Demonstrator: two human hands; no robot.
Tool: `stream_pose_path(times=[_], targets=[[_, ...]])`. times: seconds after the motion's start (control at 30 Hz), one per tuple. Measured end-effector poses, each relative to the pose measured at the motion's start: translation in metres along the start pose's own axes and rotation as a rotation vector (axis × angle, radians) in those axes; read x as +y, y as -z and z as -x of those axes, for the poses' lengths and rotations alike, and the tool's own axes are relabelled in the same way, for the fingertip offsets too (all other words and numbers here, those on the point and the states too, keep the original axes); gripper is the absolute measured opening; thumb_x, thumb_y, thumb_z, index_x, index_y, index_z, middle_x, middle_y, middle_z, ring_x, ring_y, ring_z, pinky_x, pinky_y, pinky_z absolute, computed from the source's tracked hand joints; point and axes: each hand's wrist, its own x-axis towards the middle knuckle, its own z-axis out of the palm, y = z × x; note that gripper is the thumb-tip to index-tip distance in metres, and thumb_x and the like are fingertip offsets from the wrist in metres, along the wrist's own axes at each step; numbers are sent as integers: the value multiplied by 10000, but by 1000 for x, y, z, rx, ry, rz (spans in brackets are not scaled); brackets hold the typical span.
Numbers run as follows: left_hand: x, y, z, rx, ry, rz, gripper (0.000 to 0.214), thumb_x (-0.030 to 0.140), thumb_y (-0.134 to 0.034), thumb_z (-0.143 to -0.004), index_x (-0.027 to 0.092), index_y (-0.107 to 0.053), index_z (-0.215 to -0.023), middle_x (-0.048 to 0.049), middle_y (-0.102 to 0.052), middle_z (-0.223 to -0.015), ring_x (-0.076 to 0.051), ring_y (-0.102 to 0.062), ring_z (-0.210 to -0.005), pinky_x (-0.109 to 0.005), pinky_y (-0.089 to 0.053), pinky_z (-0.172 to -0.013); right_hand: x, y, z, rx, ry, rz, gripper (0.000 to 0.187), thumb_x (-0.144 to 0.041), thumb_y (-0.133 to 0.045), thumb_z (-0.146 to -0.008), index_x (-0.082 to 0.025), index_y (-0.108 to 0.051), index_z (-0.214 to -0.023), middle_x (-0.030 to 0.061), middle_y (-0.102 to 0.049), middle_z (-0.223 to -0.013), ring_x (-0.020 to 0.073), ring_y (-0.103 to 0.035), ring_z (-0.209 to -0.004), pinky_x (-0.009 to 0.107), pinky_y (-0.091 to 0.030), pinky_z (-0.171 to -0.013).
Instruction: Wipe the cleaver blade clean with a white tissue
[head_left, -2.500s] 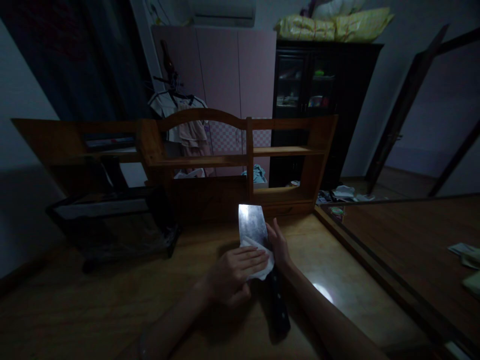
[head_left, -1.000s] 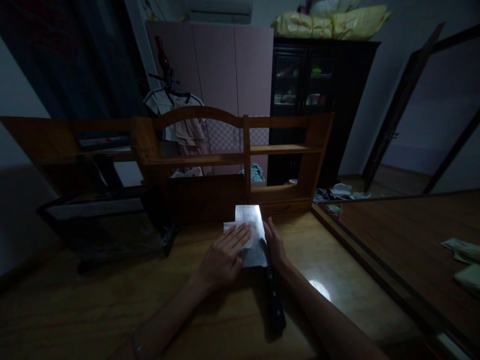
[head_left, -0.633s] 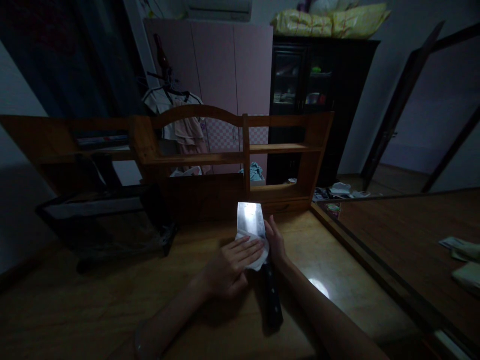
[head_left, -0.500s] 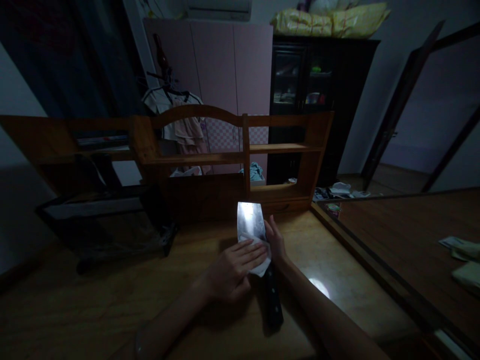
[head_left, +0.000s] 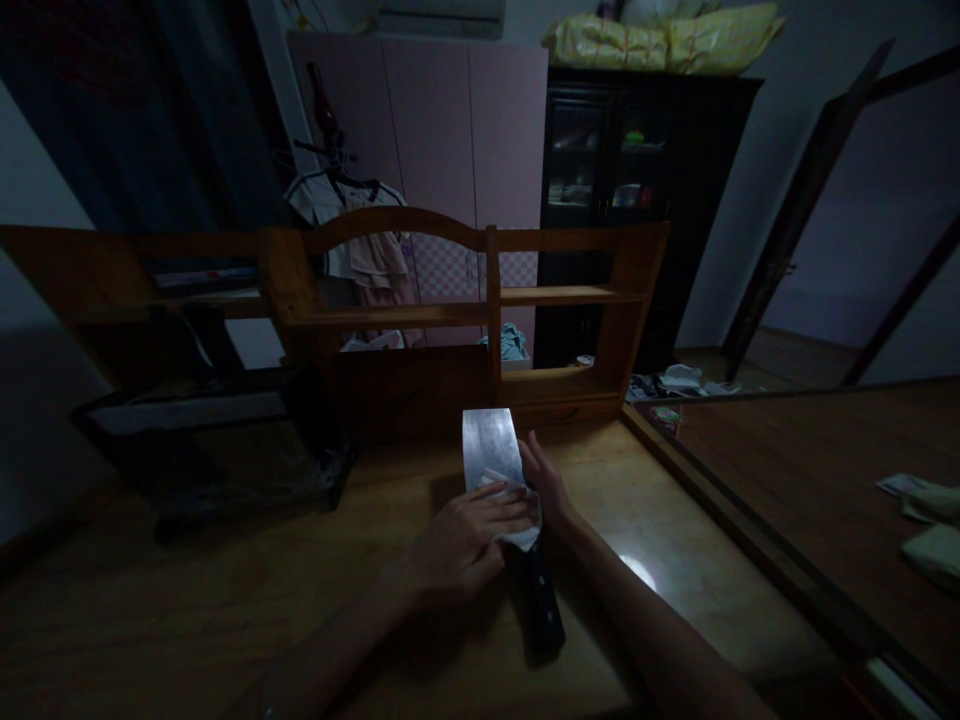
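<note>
Cleaver [head_left: 489, 445] lying flat on the wooden surface [head_left: 225, 600] under both my hands.

Its shiny blade points away from me toward the wooden shelf unit [head_left: 570, 297] at the back of the surface, and its dark handle [head_left: 541, 600] points back at me. My left hand [head_left: 461, 535] lies open with the fingers stretched out, pressing a crumpled white tissue [head_left: 517, 505] onto the near end of the blade, close to the handle. My right hand [head_left: 544, 480] rests against the blade's right edge, just beside the tissue. In this dim light I cannot tell whether it grips the metal or only touches it.
</note>
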Motion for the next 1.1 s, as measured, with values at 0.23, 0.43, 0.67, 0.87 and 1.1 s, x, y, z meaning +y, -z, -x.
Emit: stream_pose_path(times=[0.23, 0.43, 0.67, 0.87, 1.1], targets=[[-3, 5, -2, -13, -43, -2, 555, 167, -448, -786, 240, -551, -1326, -32, -515, -1423, -184, -461, -1327, -438, -241, -1180, 1, -5, 0, -106, -75, -36, 565, -718, -557, -754, -189, -667, -922, 37, -729, -846, 241, -666, -931, 350, -479, -891], [-2, 15, -4, -82, -89, -38, 635, 148, -455, -744, 203, -503, -1375, -43, -519, -1418, -187, -432, -1349, -417, -232, -1186, -1, -5, 0, -136, -64, -20, 568, -717, -520, -781, -189, -668, -927, 43, -719, -858, 231, -652, -944, 344, -466, -899], [-4, 20, -2, -91, -101, -54, 654, 145, -462, -724, 203, -509, -1374, -27, -503, -1433, -187, -423, -1355, -414, -224, -1193, 2, -5, -4, -161, -45, -28, 551, -726, -467, -806, -216, -650, -907, 34, -719, -901, 236, -638, -1001, 386, -444, -959], [-8, 21, 4, -88, -105, -80, 630, 165, -468, -740, 228, -522, -1364, -8, -488, -1440, -181, -422, -1358, -419, -233, -1190, 6, 2, -5, -114, -30, -6, 515, -694, -443, -839, -227, -650, -901, 31, -718, -887, 243, -635, -1010, 410, -446, -958], [-29, 18, 18, -23, -77, -173, 654, 181, -469, -748, 204, -479, -1401, -27, -429, -1479, -207, -374, -1388, -447, -278, -1170, 3, 4, -1, -90, 33, 38, 481, -674, -485, -821, -235, -675, -872, 40, -721, -862, 248, -636, -995, 430, -445, -944]])
